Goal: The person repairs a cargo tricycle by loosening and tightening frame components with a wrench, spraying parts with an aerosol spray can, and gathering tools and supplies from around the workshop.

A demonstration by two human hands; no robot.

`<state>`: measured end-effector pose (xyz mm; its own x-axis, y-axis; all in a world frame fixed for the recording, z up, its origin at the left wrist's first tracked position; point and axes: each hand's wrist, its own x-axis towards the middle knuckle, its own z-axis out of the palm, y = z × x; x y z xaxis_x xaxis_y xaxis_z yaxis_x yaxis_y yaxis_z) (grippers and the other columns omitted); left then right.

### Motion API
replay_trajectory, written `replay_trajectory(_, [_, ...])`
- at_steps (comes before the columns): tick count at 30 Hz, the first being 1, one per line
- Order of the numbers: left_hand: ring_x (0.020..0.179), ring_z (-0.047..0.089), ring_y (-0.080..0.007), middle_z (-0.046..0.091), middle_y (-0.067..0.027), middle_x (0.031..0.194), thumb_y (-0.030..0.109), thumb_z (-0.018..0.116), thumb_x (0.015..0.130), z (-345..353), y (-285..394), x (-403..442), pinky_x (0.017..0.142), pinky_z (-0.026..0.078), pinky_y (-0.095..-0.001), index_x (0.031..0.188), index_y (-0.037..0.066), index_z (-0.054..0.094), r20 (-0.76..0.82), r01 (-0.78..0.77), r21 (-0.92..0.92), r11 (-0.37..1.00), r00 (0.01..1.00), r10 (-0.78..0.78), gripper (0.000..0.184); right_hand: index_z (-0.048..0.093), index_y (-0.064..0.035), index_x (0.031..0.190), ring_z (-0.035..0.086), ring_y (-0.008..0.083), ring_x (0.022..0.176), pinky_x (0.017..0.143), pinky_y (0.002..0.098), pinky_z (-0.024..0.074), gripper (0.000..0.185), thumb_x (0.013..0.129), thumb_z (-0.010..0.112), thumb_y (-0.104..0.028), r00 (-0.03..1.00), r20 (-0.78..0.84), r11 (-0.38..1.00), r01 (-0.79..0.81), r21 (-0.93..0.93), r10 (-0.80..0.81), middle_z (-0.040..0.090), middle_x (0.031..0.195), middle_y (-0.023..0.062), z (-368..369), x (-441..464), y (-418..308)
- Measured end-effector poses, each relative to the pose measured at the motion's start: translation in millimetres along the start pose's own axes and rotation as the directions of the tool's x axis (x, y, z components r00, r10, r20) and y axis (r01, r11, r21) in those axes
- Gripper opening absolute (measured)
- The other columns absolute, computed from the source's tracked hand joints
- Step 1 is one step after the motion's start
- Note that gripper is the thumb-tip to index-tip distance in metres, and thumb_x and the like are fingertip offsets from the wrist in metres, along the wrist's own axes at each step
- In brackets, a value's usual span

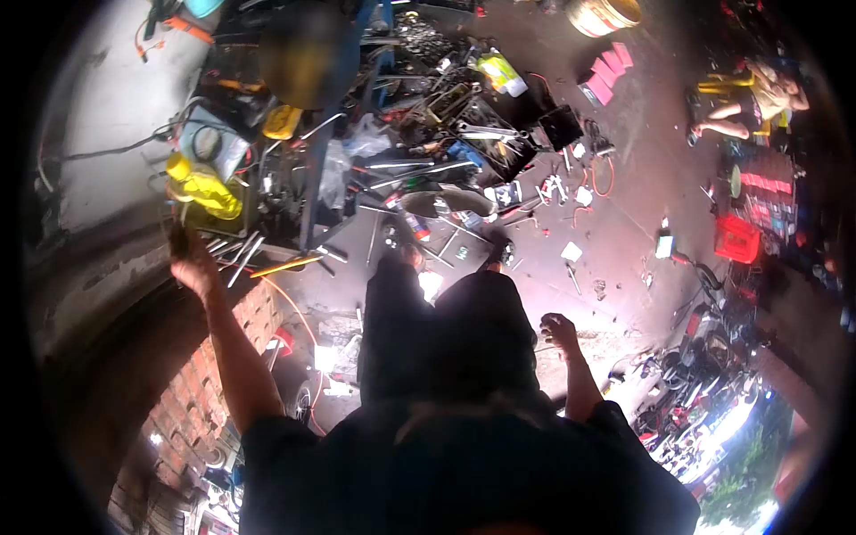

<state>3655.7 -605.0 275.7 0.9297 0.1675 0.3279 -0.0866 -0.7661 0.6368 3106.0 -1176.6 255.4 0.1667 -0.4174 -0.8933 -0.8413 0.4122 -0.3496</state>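
Observation:
My left hand (189, 264) stretches out to the left, at the edge of a cluttered workbench. Its fingers are lost in dark shadow, so their grip does not show. Just beyond it lies a yellow bottle (207, 189). Several metal rods (246, 259) and a yellow-orange bar (286, 266) lie to its right. My right hand (558, 331) hangs beside my right leg, fingers loosely bent and apart, with nothing visible in it.
Wrenches (490, 131), loose tools and a plastic bag (366, 138) crowd the space ahead. An orange hose (299, 308) runs along the floor at left. A red crate (737, 238) and a seated person (758, 98) are at right. A bucket (604, 15) stands at the back.

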Motion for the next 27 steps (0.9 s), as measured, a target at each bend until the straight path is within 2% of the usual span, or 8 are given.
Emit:
replay_trajectory(3, [0.081, 0.061, -0.0143, 0.068, -0.0065, 0.092, 0.008, 0.059, 0.092, -19.1, 106.7, -40.9, 0.076, 0.048, -0.0274, 0.102, -0.003, 0.066, -0.005, 0.205, -0.033, 0.978, 0.979, -0.206, 0.016, 0.067, -0.0106, 0.098, 0.061, 0.0114, 0.067, 0.051, 0.0257, 0.0444, 0.024, 0.081, 0.069, -0.028, 0.998, -0.057, 0.991, -0.016, -0.129, 0.008, 0.065, 0.081, 0.0013, -18.1, 5.9, 5.2])
replay_trajectory(5, [0.076, 0.059, -0.0150, 0.067, -0.0059, 0.085, 0.010, 0.056, 0.092, -8.9, 126.6, -76.7, 0.071, 0.047, -0.0272, 0.093, -0.004, 0.065, -0.095, -0.214, -0.051, 0.975, 0.973, 0.209, 0.016, 0.067, -0.0106, 0.098, 0.061, 0.0119, 0.068, 0.052, 0.0265, 0.0451, 0.025, 0.081, 0.069, -0.029, 0.999, -0.031, 0.989, -0.024, -0.148, 0.020, 0.065, 0.081, 0.0015, -41.1, 16.6, 11.3])
replay_trajectory(7, [0.079, 0.063, -0.0189, 0.067, -0.0108, 0.087, 0.010, 0.054, 0.091, -11.5, 78.0, -128.9, 0.070, 0.050, -0.0311, 0.091, -0.007, 0.062, 0.070, 0.171, 0.069, 0.983, 0.982, -0.176, 0.018, 0.068, -0.0107, 0.098, 0.061, 0.0118, 0.067, 0.052, 0.0268, 0.0457, 0.023, 0.081, 0.069, -0.025, 0.998, -0.018, 0.984, -0.056, -0.168, 0.053, 0.065, 0.080, 0.0013, -71.7, 35.3, 23.9])
replay_trajectory(9, [0.068, 0.060, -0.0249, 0.064, -0.0129, 0.080, 0.021, 0.054, 0.094, -11.0, 97.3, -197.6, 0.059, 0.048, -0.0328, 0.087, -0.002, 0.062, 0.188, -0.198, 0.362, 0.911, 0.973, 0.137, 0.025, 0.068, -0.0109, 0.098, 0.061, 0.0112, 0.065, 0.051, 0.0264, 0.0454, 0.021, 0.081, 0.069, -0.023, 0.996, -0.023, 0.979, -0.092, -0.183, 0.089, 0.065, 0.079, 0.0010, -107.9, 52.6, 29.9])
replay_trajectory(11, [0.071, 0.062, -0.0316, 0.058, -0.0158, 0.071, 0.025, 0.057, 0.093, -14.5, 143.1, -271.6, 0.063, 0.050, -0.0348, 0.089, 0.000, 0.061, 0.296, 0.105, 0.468, 0.877, 0.917, -0.268, 0.025, 0.068, -0.0119, 0.098, 0.060, 0.0106, 0.064, 0.051, 0.0266, 0.0448, 0.020, 0.081, 0.069, -0.021, 0.996, -0.007, 0.973, -0.087, -0.214, 0.088, 0.065, 0.078, 0.0003, -153.5, 82.2, 42.0])
replay_trajectory(13, [0.064, 0.061, -0.0307, 0.060, -0.0135, 0.077, 0.021, 0.060, 0.090, -22.3, 128.2, -377.2, 0.054, 0.047, -0.0412, 0.078, 0.004, 0.058, 0.429, -0.454, 0.704, 0.546, 0.885, 0.182, 0.021, 0.068, -0.0119, 0.097, 0.059, 0.0100, 0.062, 0.050, 0.0260, 0.0444, 0.018, 0.081, 0.069, -0.019, 0.996, 0.028, 0.985, -0.082, -0.153, 0.087, 0.065, 0.077, 0.0008, -199.4, 108.2, 40.3])
replay_trajectory(17, [0.078, 0.065, -0.0365, 0.066, -0.0212, 0.082, 0.025, 0.057, 0.085, -56.4, 223.0, -574.6, 0.063, 0.049, -0.0460, 0.092, 0.005, 0.065, 0.168, 0.337, 0.736, 0.587, 0.749, -0.641, 0.023, 0.065, -0.0107, 0.101, 0.058, 0.0096, 0.059, 0.043, 0.0202, 0.0419, 0.018, 0.084, 0.067, -0.016, 0.979, 0.201, 0.993, 0.016, 0.117, -0.040, 0.064, 0.078, 0.0028, -312.7, 177.3, 44.1])
replay_trajectory(27, [0.068, 0.065, -0.0290, 0.067, -0.0156, 0.079, 0.031, 0.066, 0.083, -35.0, 360.0, -645.2, 0.065, 0.049, -0.0400, 0.085, 0.005, 0.066, 0.101, 0.524, 0.467, 0.712, 0.769, -0.631, 0.025, 0.061, -0.0104, 0.106, 0.054, 0.0080, 0.059, 0.049, 0.0222, 0.0435, 0.023, 0.087, 0.064, -0.025, 0.989, 0.126, 0.931, 0.121, -0.344, -0.082, 0.062, 0.080, 0.0017, -394.3, 201.2, -40.5])
